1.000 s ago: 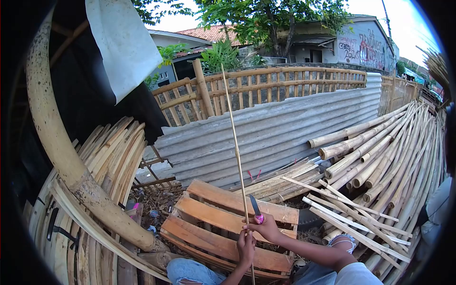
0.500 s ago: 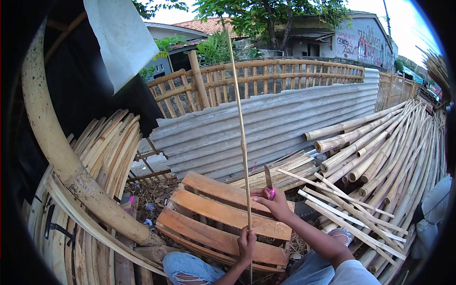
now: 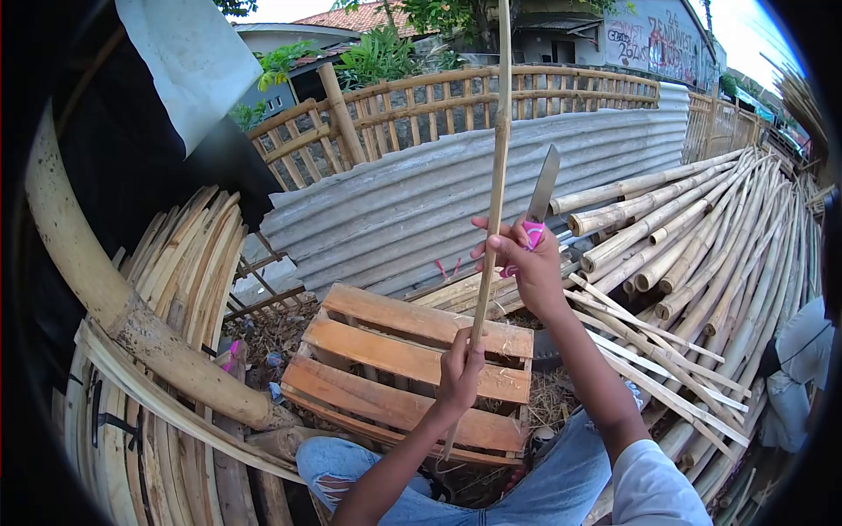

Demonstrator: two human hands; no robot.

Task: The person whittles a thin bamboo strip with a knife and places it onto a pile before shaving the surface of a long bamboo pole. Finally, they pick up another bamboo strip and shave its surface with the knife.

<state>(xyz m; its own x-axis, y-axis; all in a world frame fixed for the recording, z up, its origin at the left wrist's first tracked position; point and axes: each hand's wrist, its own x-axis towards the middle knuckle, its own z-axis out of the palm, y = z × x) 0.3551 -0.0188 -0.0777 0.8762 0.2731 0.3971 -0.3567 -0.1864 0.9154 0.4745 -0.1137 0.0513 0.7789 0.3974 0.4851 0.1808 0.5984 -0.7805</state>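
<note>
A long, thin bamboo strip stands nearly upright in front of me, its top running out of view. My left hand is closed around its lower part, above a slatted wooden crate. Higher up, my right hand holds a knife by its pink handle, blade pointing up and slightly right. The thumb and fingers of that same hand are also at the strip, which passes between them. The strip's lower end reaches down past the crate's front edge.
Long bamboo poles are piled on the right, with thin split strips over them. A thick bamboo post leans at left beside split bamboo. Corrugated metal sheeting stands behind. A person's leg shows at far right.
Both hands have risen, bringing the strip and knife higher and closer. My right hand has moved up the strip, with its fingers now around it. The view has tilted down slightly.
</note>
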